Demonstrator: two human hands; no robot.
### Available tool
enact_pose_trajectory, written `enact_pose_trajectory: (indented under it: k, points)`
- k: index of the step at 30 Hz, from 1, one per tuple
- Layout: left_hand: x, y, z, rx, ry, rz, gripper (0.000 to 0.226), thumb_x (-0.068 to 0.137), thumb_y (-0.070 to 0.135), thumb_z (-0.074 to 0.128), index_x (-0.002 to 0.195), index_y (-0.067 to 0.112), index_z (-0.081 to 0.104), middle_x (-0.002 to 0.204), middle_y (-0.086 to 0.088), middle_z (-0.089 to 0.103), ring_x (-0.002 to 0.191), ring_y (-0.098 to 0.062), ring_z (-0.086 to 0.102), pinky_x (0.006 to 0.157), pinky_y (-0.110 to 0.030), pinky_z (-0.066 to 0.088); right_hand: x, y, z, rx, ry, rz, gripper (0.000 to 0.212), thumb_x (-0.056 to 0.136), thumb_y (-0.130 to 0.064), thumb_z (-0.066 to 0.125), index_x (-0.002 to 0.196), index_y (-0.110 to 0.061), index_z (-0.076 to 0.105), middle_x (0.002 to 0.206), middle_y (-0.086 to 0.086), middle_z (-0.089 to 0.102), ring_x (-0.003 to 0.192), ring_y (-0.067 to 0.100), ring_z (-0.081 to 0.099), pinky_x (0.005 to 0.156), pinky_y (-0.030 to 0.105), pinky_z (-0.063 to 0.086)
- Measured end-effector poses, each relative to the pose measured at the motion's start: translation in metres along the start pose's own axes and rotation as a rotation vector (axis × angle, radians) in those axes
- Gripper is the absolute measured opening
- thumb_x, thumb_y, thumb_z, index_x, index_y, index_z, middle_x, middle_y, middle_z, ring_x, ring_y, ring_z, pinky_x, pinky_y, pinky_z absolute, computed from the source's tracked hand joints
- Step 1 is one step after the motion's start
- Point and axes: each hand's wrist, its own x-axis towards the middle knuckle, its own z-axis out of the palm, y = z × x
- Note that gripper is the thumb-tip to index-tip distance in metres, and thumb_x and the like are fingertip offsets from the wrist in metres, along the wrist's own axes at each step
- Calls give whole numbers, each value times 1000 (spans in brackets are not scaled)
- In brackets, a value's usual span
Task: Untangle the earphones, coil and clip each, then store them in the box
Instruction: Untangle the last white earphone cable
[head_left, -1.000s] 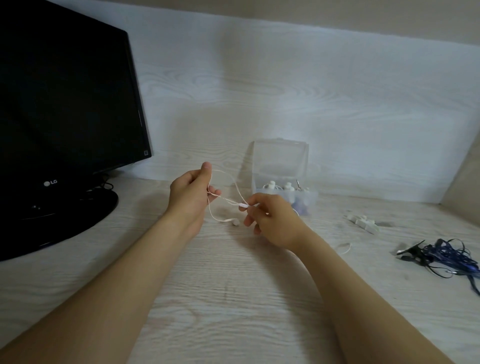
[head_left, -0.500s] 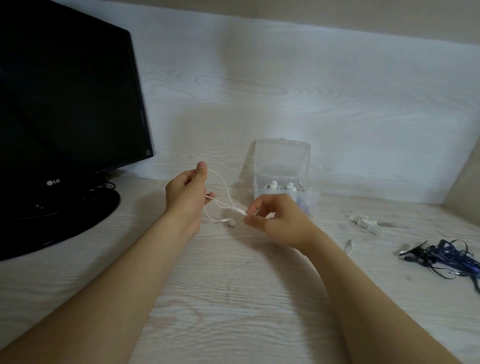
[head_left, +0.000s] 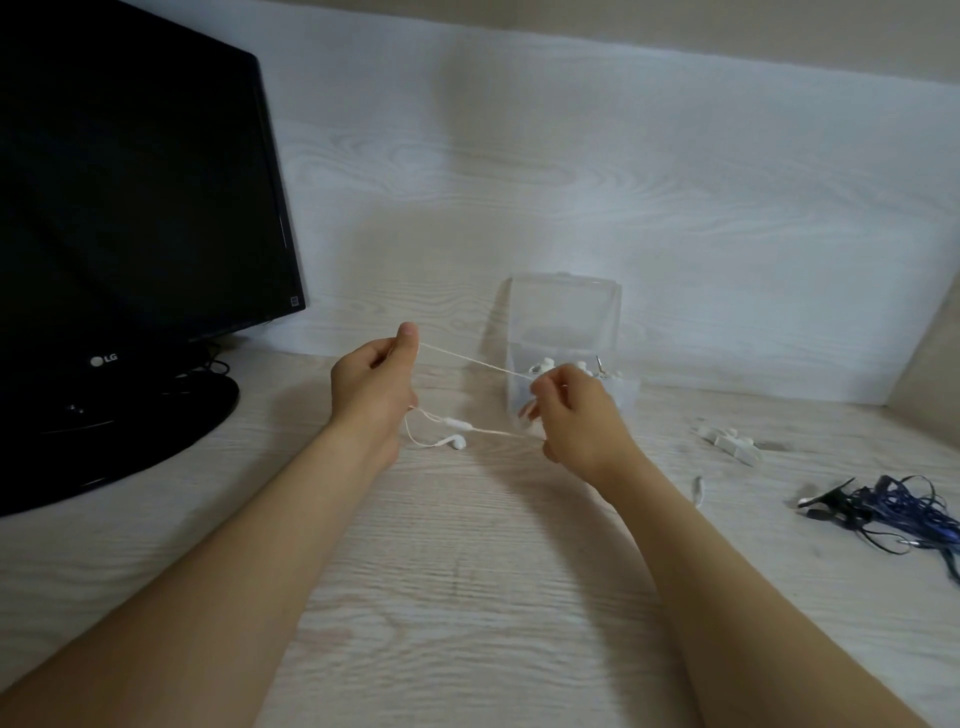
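**Near field.** Two bare forearms enter from the near edge, where the frame cuts them off, and reach over a pale wood-grain desk.

**Hands.** The left hand is curled, thumb uppermost. It pinches the cord of the white earphones at the thumb tip. The right hand, its fingers also curled, pinches the same cord. The hands are held apart above the desk with two strands stretched between them. The upper strand is taut and the lower one carries the inline remote. One earbud hangs on a short loop below the left hand; whether it touches the desk cannot be told. How the cord runs inside either palm is hidden.

**Right side.** A tangle of blue-and-black earphones lies on the desk, partly cut by the right edge. A small white piece beside the right forearm is too small to identify. Slightly farther lie the white clips.

**Far field.** Just beyond the right hand stands the clear box, open, with its lid raised upright. The hand covers part of its front, and the white items inside are blurred. At far left is a black monitor, cropped by the left and top edges. Behind everything is a pale back panel.
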Motion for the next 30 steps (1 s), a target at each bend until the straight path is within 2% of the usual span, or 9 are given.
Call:
enact_pose_trajectory:
  k: [3,6,8,11,16,21,24,26,30]
  points:
    - [-2,0,2,39,-49,10,36,96,48,75,95,12,72,77,1,50,59,-13,44,70,-32,51,1,-1,-2,77,56,108,23,106,-28,42,103,-13,59,81,0,77,61,15,59,66,41,56]
    - [-4,4,4,7,-100,-38,33,97,42,74,83,13,68,67,5,51,51,-10,45,63,-29,51,4,5,-3,-126,119,65,21,103,-29,52,98,-18,69,85,-3,74,84,18,67,77,36,53]
    - [-6,7,4,-3,-147,-80,35,100,40,71,76,17,62,61,6,51,48,-9,44,59,-27,49,4,9,-5,-284,114,50,17,98,-25,60,101,-21,77,92,-4,73,98,19,68,79,29,46]
    - [-8,10,4,-44,-156,-98,31,104,38,66,85,14,65,67,3,67,52,-8,48,52,-23,45,0,10,-5,-391,68,17,31,92,-18,64,120,-23,75,116,4,70,119,22,61,91,33,49]
    - [-7,11,2,-74,-128,-84,22,113,38,47,113,18,55,99,0,82,59,-10,52,43,-20,34,-2,-3,-6,-263,89,58,19,95,-37,56,104,-32,72,72,-12,68,85,15,67,78,37,54]
    - [-3,6,4,-60,-63,-36,24,114,36,44,121,16,54,105,4,82,60,-11,60,48,-24,38,-2,-9,-6,-112,116,-44,27,96,-41,68,77,-25,80,45,-19,49,57,4,49,66,27,38]
    - [0,4,2,-71,12,-19,26,112,32,49,127,11,52,103,7,81,58,-9,60,50,-24,39,1,-9,-7,-97,177,-33,32,101,-42,59,81,-24,76,64,-20,62,80,7,57,86,36,38]
    - [1,6,0,-110,79,-26,34,105,33,65,128,12,52,103,6,80,59,-9,56,51,-22,41,3,-9,-6,-229,234,3,36,104,-45,49,86,-26,74,85,-15,68,107,16,49,93,41,24]
    - [-4,6,-3,77,224,87,30,87,17,81,113,18,66,98,4,71,70,0,65,51,-11,46,4,-8,-1,-307,275,-13,47,109,-42,36,78,-22,66,85,-5,69,103,21,53,93,40,22]
